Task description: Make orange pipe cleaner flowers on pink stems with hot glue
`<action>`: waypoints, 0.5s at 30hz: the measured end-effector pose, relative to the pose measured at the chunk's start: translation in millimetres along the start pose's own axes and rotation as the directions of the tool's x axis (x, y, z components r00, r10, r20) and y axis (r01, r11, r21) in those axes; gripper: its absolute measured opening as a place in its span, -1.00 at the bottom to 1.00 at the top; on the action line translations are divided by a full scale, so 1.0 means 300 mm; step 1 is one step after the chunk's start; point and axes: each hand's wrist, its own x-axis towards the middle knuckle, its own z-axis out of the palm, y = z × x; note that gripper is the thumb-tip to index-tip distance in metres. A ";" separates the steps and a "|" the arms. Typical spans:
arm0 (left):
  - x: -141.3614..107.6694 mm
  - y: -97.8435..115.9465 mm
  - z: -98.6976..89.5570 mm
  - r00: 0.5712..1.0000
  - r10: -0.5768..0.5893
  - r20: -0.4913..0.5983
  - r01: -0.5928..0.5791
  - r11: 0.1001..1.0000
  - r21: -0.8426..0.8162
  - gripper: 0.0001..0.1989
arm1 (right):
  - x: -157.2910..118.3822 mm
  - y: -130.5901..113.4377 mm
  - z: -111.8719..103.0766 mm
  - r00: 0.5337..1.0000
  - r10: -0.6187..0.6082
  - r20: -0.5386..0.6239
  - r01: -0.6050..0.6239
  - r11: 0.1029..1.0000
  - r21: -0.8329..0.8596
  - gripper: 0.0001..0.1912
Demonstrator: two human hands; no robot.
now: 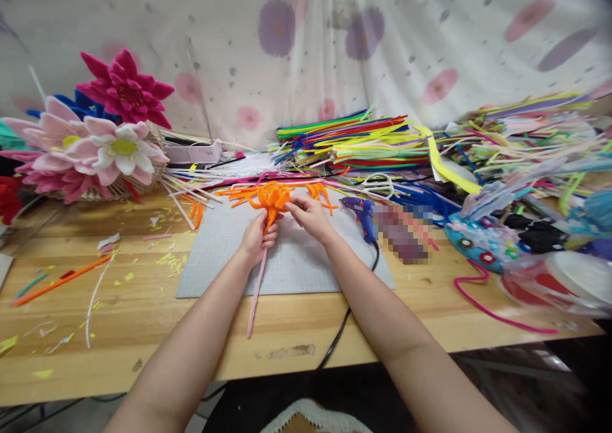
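In the centre of the frame, the left hand [259, 236] grips the orange flower [273, 198] at its base; the pink stem [257, 293] points downward. The right hand [306, 216], half closed, is at the flower's right side; whether it pinches something, I cannot tell.

No legible lettering, numbers or brands (any print on the gray mat [306, 270] too faint).

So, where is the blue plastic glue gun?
In the head view, the blue glue gun sits right of the right hand, just below the pale-handled scissors.
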 end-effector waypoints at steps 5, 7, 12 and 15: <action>-0.008 -0.018 0.018 0.987 0.116 -0.111 -0.095 0.980 0.177 -0.65 | -0.006 -0.004 0.002 0.999 -0.016 0.033 0.016 1.000 -0.015 -0.66; -0.007 -0.023 0.022 0.982 0.124 -0.141 -0.096 0.976 0.194 -0.66 | -0.011 -0.007 0.003 0.998 -0.022 0.050 0.022 1.000 -0.007 -0.66; -0.010 -0.017 0.025 0.977 0.129 -0.171 -0.103 0.983 0.153 -0.66 | -0.016 -0.003 0.007 1.000 -0.016 0.008 0.015 0.996 0.082 -0.64; -0.019 0.003 0.016 0.995 0.069 -0.073 -0.067 0.997 0.037 -0.67 | -0.014 0.010 0.004 0.981 -0.040 -0.190 0.064 0.991 0.119 -0.59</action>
